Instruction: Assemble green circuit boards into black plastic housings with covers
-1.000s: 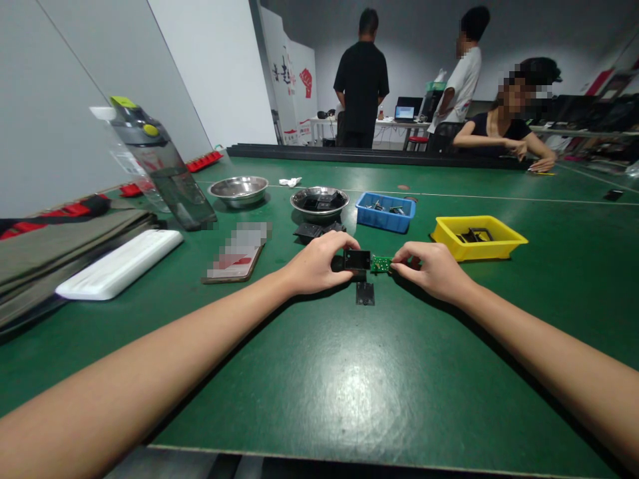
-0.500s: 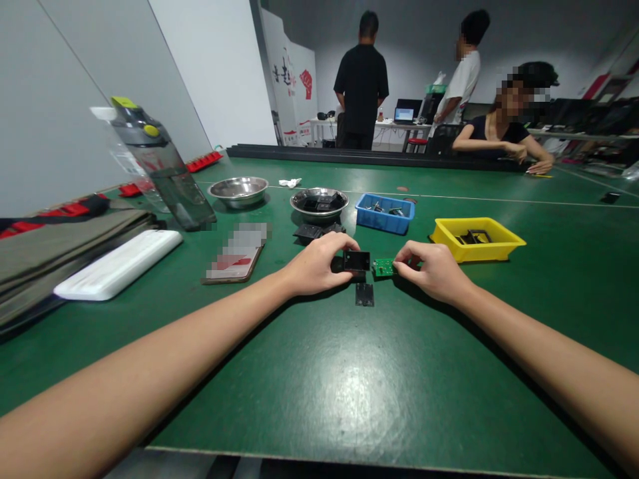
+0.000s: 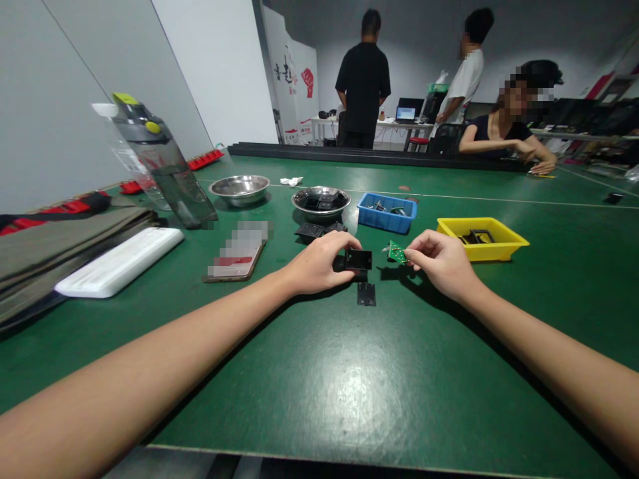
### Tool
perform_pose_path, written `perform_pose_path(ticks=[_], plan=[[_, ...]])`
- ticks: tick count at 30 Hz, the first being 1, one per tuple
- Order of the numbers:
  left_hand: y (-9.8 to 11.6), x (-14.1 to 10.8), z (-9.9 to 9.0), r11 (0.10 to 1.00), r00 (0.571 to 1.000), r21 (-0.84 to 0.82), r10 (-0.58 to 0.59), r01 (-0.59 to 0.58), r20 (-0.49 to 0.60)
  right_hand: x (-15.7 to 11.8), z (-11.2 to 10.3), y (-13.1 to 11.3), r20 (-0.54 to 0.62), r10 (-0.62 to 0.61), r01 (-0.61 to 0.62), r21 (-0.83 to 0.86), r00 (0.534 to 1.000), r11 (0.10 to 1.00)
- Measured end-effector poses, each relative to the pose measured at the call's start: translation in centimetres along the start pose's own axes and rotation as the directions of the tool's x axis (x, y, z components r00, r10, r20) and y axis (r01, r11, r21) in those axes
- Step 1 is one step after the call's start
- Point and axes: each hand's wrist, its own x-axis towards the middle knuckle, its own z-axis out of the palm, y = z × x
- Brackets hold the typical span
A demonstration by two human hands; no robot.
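Observation:
My left hand [image 3: 324, 263] is closed on a small black plastic case [image 3: 359, 259], whose hollow side faces me. A flat black plate [image 3: 366, 294] lies on the green table just in front of it. To the right, my right hand [image 3: 439, 263] pinches a small green circuit board [image 3: 397, 252], tilted and raised above the table, with its shadow below. More black parts [image 3: 309, 231] lie behind my left hand, near a steel bowl [image 3: 321, 203] that holds similar black pieces.
Behind my hands are a blue bin [image 3: 387, 213] of small parts and a yellow bin [image 3: 482, 239] with black frames. Leftward are a phone [image 3: 237, 253], an empty steel bowl [image 3: 239, 190], a white slab [image 3: 120, 263], a bottle [image 3: 164, 166] and a bag. People are beyond the table.
My right hand has lifted the green board off the table, moved it slightly right and tilted it. My left hand still holds the black case in nearly the same place.

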Motion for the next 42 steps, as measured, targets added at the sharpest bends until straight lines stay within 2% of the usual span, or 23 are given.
perform_pose_path(ticks=[4,10,16,23,32,37,42], plan=[[-0.1,0.0,0.1,1.000,1.000,-0.001,0.016,-0.016,-0.012,0.2,0.0,0.2,-0.024,0.040,-0.037,0.081,0.999,0.996],[-0.1,0.0,0.1,1.000,1.000,-0.006,0.013,-0.013,-0.014,0.1,0.1,-0.1,-0.029,0.036,-0.034,0.078,0.999,0.996],[0.0,0.0,0.1,1.000,1.000,-0.005,-0.008,0.008,-0.005,-0.3,0.3,-0.3,-0.039,-0.015,0.015,-0.005,0.999,1.000],[0.0,0.0,0.0,1.000,1.000,0.006,-0.017,0.017,0.003,-0.7,0.3,-0.8,-0.007,-0.139,0.136,-0.180,0.990,0.974],[0.0,0.0,0.1,1.000,1.000,0.008,-0.017,0.017,-0.009,-0.9,0.2,-1.0,0.011,-0.217,0.212,-0.270,0.976,0.939],[0.1,0.0,0.1,1.000,1.000,0.010,0.002,-0.002,-0.019,-1.3,0.3,-2.0,-0.005,-0.335,0.313,-0.341,0.942,0.886],[0.6,0.1,0.1,0.998,0.998,0.011,0.061,-0.061,-0.029,-2.1,1.1,-3.5,0.055,-0.496,0.476,-0.390,0.867,0.789]])
